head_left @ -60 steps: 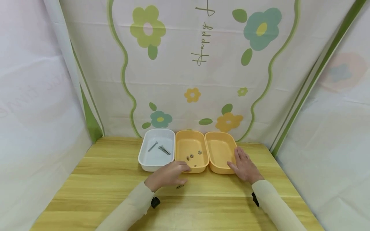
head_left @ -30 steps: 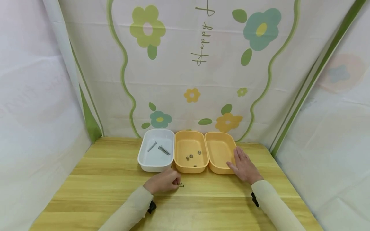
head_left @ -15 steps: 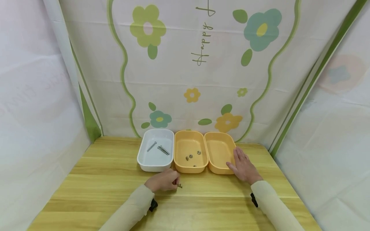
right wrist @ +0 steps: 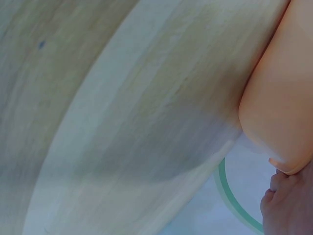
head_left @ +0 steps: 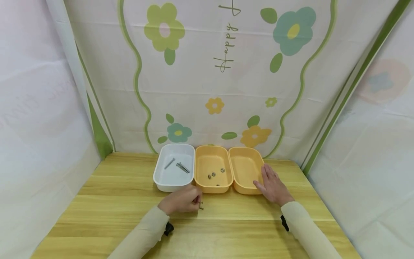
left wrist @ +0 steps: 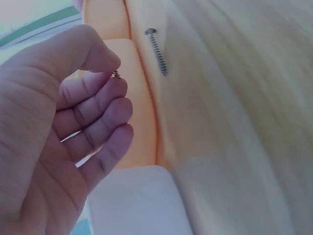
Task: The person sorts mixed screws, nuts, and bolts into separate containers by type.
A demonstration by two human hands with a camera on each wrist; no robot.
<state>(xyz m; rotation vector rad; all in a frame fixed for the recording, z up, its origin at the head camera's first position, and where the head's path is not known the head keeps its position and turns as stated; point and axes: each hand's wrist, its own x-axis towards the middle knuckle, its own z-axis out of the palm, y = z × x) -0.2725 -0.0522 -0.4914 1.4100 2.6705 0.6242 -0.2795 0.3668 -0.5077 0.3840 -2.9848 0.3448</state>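
My left hand [head_left: 182, 199] is in front of the trays and pinches a small screw [left wrist: 116, 74] between thumb and forefinger, most of it hidden by the fingertips. On the table just beyond those fingers lies another screw [left wrist: 157, 53], its thread and round head plain in the left wrist view. My right hand [head_left: 274, 185] rests with straight fingers against the right side of the right-hand yellow tray [head_left: 244, 190]. Several nuts [head_left: 213, 174] lie in the middle yellow tray [head_left: 211, 189]. The white tray [head_left: 171, 187] contains several long bolts [head_left: 169, 163].
The three trays stand side by side at the back of the wooden table [head_left: 226, 233]. A printed cloth [head_left: 181, 86] with flowers hangs right behind them, and pale cloth walls close in both sides.
My left hand has come down from near the middle tray's front rim to the screws on the table, pinched one and risen slightly with it. The right hand has stayed put.
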